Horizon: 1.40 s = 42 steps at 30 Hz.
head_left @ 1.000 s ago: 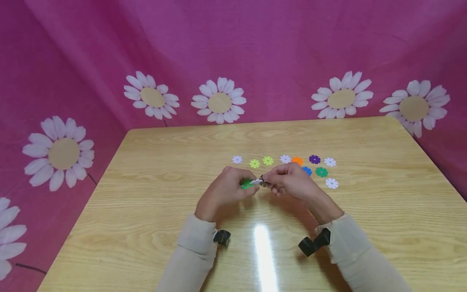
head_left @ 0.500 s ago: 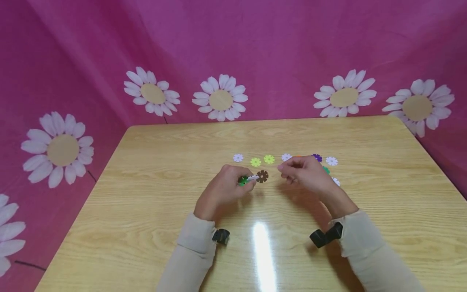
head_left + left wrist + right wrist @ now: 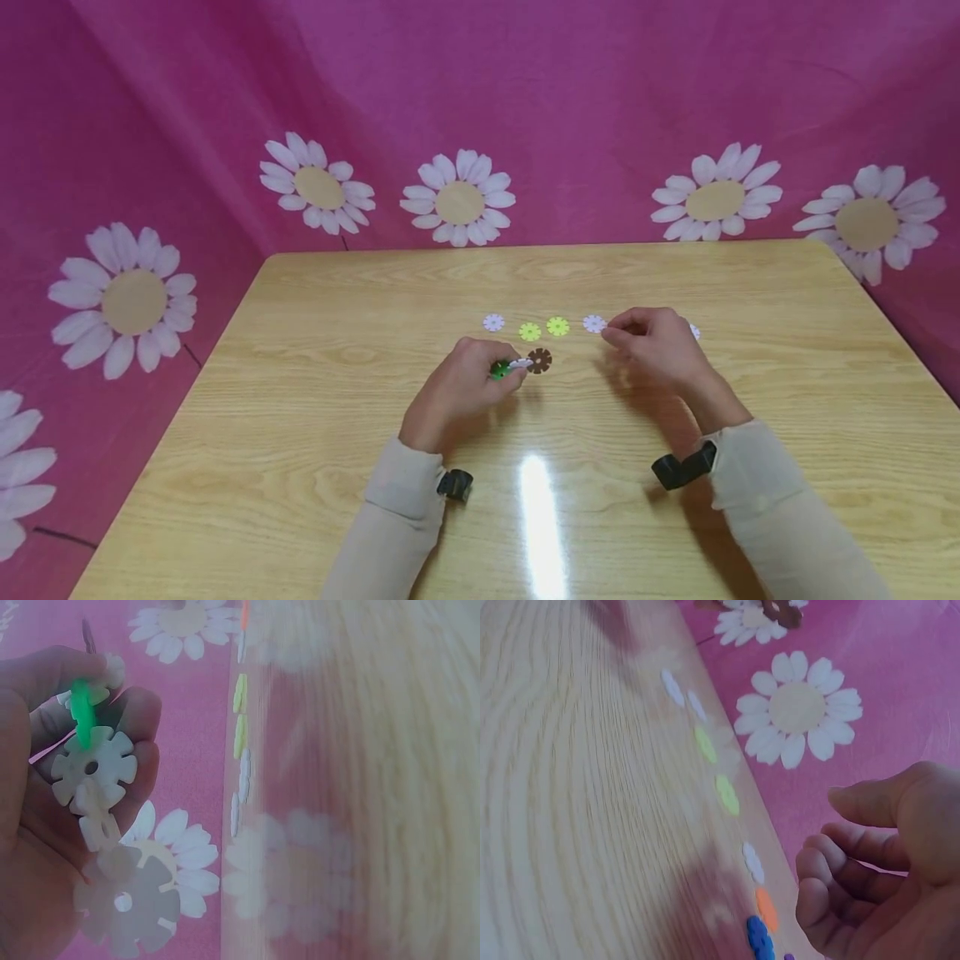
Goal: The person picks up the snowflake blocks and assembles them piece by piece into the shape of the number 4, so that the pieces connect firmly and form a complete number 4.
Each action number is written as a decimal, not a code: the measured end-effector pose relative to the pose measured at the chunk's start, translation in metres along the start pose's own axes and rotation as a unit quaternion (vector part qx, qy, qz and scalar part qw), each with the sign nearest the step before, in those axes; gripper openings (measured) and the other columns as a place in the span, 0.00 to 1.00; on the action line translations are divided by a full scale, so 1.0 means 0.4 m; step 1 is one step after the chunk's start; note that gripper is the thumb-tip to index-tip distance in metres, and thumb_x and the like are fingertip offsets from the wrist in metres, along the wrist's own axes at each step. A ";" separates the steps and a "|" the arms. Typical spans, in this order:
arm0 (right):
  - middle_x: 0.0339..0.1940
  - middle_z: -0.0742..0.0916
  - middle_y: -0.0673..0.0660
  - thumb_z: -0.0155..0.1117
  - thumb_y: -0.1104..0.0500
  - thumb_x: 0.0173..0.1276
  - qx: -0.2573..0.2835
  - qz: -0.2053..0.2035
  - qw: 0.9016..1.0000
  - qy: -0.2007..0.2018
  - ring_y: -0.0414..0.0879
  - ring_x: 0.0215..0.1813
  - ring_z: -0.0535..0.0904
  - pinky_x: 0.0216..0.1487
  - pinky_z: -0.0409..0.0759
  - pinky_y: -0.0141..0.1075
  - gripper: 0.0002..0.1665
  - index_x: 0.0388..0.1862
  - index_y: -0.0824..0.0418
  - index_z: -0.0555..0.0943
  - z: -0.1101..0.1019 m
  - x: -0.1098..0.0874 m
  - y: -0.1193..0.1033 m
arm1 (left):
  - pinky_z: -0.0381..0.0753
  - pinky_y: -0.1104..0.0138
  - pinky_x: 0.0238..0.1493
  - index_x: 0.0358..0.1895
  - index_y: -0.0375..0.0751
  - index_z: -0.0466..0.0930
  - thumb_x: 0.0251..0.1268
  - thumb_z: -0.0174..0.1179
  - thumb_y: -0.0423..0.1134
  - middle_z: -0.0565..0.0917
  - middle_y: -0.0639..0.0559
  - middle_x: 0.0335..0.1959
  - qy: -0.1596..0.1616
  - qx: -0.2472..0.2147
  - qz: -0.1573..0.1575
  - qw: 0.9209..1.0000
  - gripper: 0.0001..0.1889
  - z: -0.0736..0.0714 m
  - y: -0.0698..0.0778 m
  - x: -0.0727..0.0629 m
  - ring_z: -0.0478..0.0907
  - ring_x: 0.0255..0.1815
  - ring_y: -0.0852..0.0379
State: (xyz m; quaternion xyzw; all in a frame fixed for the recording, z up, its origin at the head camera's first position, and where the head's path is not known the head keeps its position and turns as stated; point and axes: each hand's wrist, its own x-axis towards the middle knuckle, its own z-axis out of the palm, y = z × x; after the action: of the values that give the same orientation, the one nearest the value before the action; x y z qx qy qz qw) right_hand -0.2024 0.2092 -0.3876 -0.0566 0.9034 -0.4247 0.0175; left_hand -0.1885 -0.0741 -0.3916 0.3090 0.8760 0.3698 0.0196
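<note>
In the head view my left hand (image 3: 465, 379) grips a chain of slotted flower-shaped discs above the table. A brown disc (image 3: 539, 361) sticks out at the chain's right end. The left wrist view shows a green disc (image 3: 82, 724) pinched by the fingers, with a white disc (image 3: 94, 769) and further pale discs hanging below it. My right hand (image 3: 660, 346) hovers over the loose discs with nothing in it, its fingers loosely curled and the thumb apart. A white disc (image 3: 594, 323) lies by its fingertips; an orange disc (image 3: 766, 909) and a blue disc (image 3: 760, 939) lie near it.
Two yellow-green discs (image 3: 557, 326) and another white disc (image 3: 493, 322) lie further left on the wooden table (image 3: 337, 333). One white disc (image 3: 695, 331) peeks out behind the right hand. A pink flowered curtain (image 3: 570, 108) hangs behind the table.
My right hand has let go of the brown disc and moved right and away from me, over the loose discs. The brown disc stays on the chain in my left hand, which has barely moved.
</note>
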 end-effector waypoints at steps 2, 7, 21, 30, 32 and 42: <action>0.36 0.87 0.62 0.65 0.55 0.72 -0.011 -0.003 1.000 0.008 0.52 0.33 0.82 0.36 0.77 0.39 0.16 0.46 0.68 0.85 -0.004 0.004 0.008 | 0.67 0.71 0.23 0.31 0.43 0.85 0.70 0.62 0.38 0.74 0.56 0.21 0.001 0.001 0.000 1.000 0.07 -0.001 -0.001 0.000 0.65 0.21 0.64; 0.39 0.87 0.62 0.65 0.55 0.71 -0.051 0.021 0.998 0.008 0.54 0.40 0.80 0.42 0.76 0.42 0.17 0.47 0.69 0.83 -0.014 0.010 0.022 | 0.67 0.71 0.24 0.31 0.44 0.83 0.69 0.62 0.38 0.73 0.56 0.21 0.002 0.003 0.000 1.000 0.07 0.000 -0.002 -0.001 0.65 0.21 0.64; 0.33 0.85 0.58 0.69 0.55 0.66 -0.140 0.051 0.988 -0.028 0.57 0.42 0.75 0.39 0.75 0.44 0.16 0.41 0.68 0.84 -0.031 0.017 0.066 | 0.70 0.71 0.25 0.36 0.41 0.87 0.68 0.63 0.37 0.78 0.56 0.24 -0.005 -0.001 -0.004 1.000 0.05 0.000 -0.004 -0.002 0.68 0.21 0.63; 0.33 0.80 0.61 0.71 0.56 0.66 -0.150 0.104 0.981 -0.069 0.58 0.41 0.72 0.38 0.74 0.41 0.19 0.45 0.72 0.84 -0.027 0.030 0.071 | 0.70 0.71 0.25 0.36 0.42 0.87 0.69 0.63 0.38 0.78 0.56 0.24 0.001 0.005 -0.006 1.000 0.05 0.003 -0.006 -0.004 0.67 0.21 0.64; 0.34 0.81 0.61 0.71 0.56 0.66 -0.156 0.105 0.980 -0.070 0.58 0.41 0.72 0.38 0.74 0.42 0.19 0.44 0.72 0.84 -0.026 0.032 0.072 | 0.69 0.70 0.25 0.36 0.42 0.87 0.69 0.63 0.38 0.78 0.56 0.24 -0.002 0.003 -0.011 1.000 0.06 0.004 -0.006 -0.005 0.67 0.21 0.64; 0.33 0.81 0.60 0.71 0.57 0.66 -0.171 0.091 0.978 -0.078 0.57 0.39 0.73 0.39 0.74 0.44 0.13 0.37 0.67 0.83 -0.026 0.038 0.072 | 0.68 0.71 0.25 0.35 0.42 0.87 0.69 0.63 0.38 0.76 0.56 0.22 -0.003 0.009 -0.001 1.000 0.06 0.004 -0.006 -0.006 0.66 0.21 0.63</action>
State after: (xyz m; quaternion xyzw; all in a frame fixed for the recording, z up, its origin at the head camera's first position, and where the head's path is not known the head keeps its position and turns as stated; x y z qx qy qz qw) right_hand -0.2207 0.2338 -0.4028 -0.0090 0.9598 -0.2548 0.1169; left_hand -0.1876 -0.0757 -0.3949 0.3091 0.8796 0.3611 0.0201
